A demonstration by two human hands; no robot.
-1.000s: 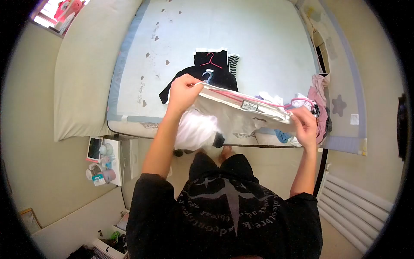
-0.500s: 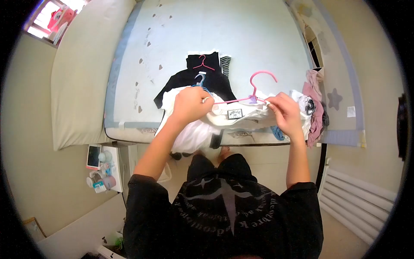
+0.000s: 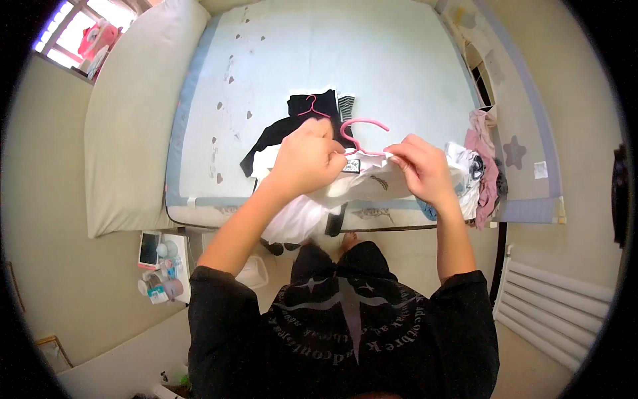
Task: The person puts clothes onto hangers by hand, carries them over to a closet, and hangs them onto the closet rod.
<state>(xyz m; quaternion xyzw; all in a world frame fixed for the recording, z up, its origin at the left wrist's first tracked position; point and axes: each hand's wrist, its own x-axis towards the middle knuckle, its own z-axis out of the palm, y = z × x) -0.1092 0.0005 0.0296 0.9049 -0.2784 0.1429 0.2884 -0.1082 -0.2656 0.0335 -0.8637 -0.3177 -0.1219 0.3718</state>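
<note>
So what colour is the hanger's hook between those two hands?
Pink; the hanger's hook shows best in the head view.

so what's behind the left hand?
Black clothes on the bed, partly showing beyond it, with a small pink hanger on top. Whatever the left hand covers can't be seen.

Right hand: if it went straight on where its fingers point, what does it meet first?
Most likely the pink hanger, just ahead of the right hand at the collar of the white garment it pinches; the left hand looks next in line. Depth is unclear from one view.
</note>
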